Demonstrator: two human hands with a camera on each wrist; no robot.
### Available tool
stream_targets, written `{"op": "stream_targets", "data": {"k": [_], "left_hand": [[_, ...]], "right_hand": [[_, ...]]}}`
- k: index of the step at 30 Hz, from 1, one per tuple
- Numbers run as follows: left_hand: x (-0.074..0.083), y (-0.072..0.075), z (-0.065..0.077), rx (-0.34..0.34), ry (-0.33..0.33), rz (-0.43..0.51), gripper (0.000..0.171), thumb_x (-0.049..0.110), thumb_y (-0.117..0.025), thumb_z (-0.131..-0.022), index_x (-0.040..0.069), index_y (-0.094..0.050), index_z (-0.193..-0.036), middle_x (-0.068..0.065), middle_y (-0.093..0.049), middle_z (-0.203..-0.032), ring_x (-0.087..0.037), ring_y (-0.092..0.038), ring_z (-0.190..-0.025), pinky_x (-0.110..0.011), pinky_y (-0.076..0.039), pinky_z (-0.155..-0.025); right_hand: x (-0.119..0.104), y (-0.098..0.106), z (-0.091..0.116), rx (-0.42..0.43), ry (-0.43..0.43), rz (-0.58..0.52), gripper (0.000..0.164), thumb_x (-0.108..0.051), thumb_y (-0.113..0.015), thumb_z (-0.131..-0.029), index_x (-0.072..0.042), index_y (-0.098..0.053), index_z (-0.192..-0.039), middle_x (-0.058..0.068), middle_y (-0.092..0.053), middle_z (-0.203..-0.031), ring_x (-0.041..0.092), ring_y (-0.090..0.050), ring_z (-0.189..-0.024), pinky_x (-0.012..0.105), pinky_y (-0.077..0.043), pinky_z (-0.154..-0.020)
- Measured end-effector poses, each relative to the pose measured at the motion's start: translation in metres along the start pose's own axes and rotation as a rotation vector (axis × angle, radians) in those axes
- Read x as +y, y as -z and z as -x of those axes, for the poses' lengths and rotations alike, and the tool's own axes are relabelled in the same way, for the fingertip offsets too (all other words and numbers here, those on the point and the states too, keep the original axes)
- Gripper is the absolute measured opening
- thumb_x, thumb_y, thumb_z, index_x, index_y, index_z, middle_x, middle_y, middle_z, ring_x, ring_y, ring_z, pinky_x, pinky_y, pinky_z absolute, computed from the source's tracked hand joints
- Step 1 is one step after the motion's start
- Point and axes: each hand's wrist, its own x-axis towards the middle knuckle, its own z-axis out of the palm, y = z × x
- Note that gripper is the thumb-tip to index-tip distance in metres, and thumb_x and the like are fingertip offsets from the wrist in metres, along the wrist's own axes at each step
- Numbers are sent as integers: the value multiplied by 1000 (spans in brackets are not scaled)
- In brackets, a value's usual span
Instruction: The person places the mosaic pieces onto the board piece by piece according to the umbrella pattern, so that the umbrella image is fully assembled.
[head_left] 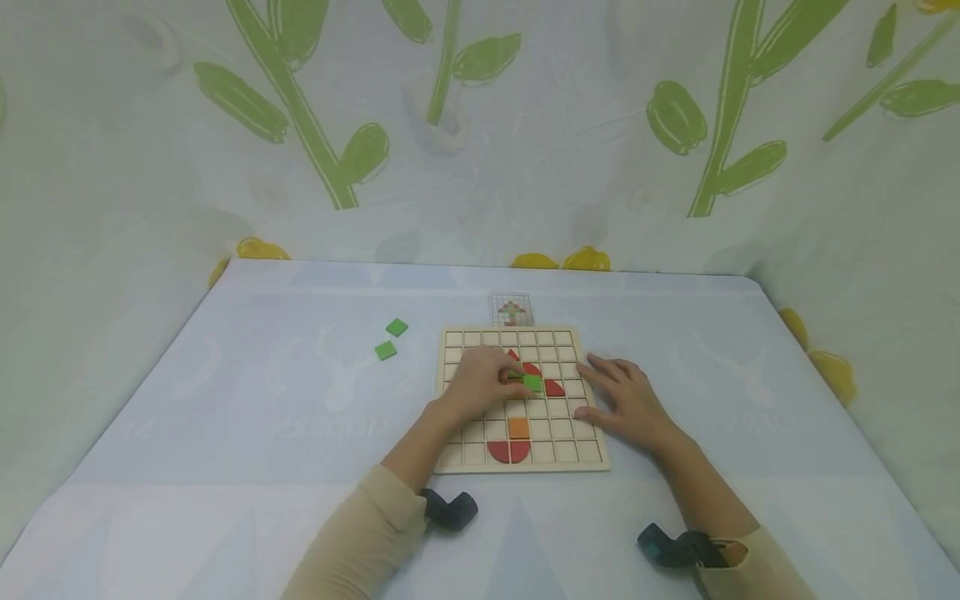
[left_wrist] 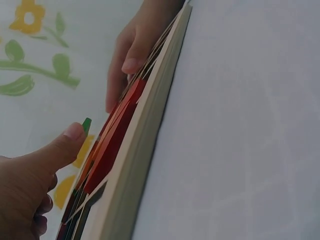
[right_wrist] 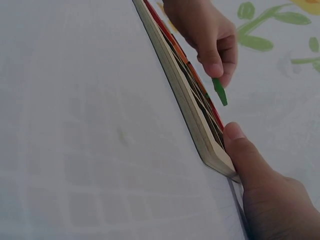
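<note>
A wooden board (head_left: pixel 566 452) with a square grid lies on the table. Between thumb and fingers, my left hand (head_left: pixel 483 382) pinches a green square tile (head_left: pixel 532 383) over the board's middle; the right wrist view shows this green tile (right_wrist: pixel 220 92) raised off the surface. Fingers extended, my right hand (head_left: pixel 628 403) rests along the board's right edge. Red rounded pieces (head_left: pixel 554 388) sit in cells near the left hand, which partly hides others. Lower down are an orange square (head_left: pixel 519 428) and two red quarter-round pieces (head_left: pixel 499 451) side by side.
Two loose green tiles (head_left: pixel 386 350) lie on the table left of the board. Touching or nearly touching the far edge is a small card (head_left: pixel 522 310) with a printed grid and coloured figure. Dark wrist devices (head_left: pixel 452 511) are on both forearms.
</note>
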Motion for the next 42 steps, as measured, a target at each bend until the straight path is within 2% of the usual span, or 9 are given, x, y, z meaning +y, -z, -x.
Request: {"op": "stream_targets", "data": {"k": [7,14,22,28,34,42], "left_hand": [[9,-1,0,-28,21,-37,34,44,-76,-75,18,-74,-97,10,-49,-65,-9,-41,-69,-27,-33,-71],[8,-2,1,-29,44,-84,37,46,-76,-74,18,-74,-97,9,-51,-66,-10,-42,-69,-27,-32,-70],[7,-6,0,-37,32,-104,37,48,-74,-75,21,-73,-99,10,-64,-83,-10,-47,-78,-31,-35,-76],[8,-5,1,-35,44,-92,36,48,-75,-75,21,-73,-99,10,-62,-82,-11,-45,-78,-31,-34,-76],[7,1,2,-44,54,-43,34,45,-76,-75,22,-73,-100,9,-52,-72,-11,-43,-77,-32,-34,-77],[0,8,6,-22,23,-19,35,43,-78,-74,22,-73,-102,10,-51,-70,-10,-44,-73,-30,-34,-74]], "right_hand": [[-2,2,0,-15,-17,-6,73,-51,-66,-80,-17,-46,-141,9,-36,-149,38,-30,-131,63,-27,-100],[-2,4,0,-17,-6,-21,72,-50,-67,-80,-16,-46,-141,9,-36,-149,38,-29,-131,62,-26,-101],[-2,2,0,-6,-17,-10,72,-51,-66,-80,-16,-46,-140,10,-37,-148,39,-30,-130,63,-27,-100],[-1,1,0,-3,-16,-7,72,-51,-65,-80,-16,-46,-140,10,-37,-148,38,-30,-130,62,-28,-99],[-2,2,1,0,-12,-5,73,-52,-66,-80,-16,-47,-140,10,-38,-148,37,-31,-130,62,-29,-99],[-2,1,1,10,-12,-4,73,-51,-67,-79,-16,-47,-140,9,-38,-148,37,-31,-130,62,-28,-100]]}}
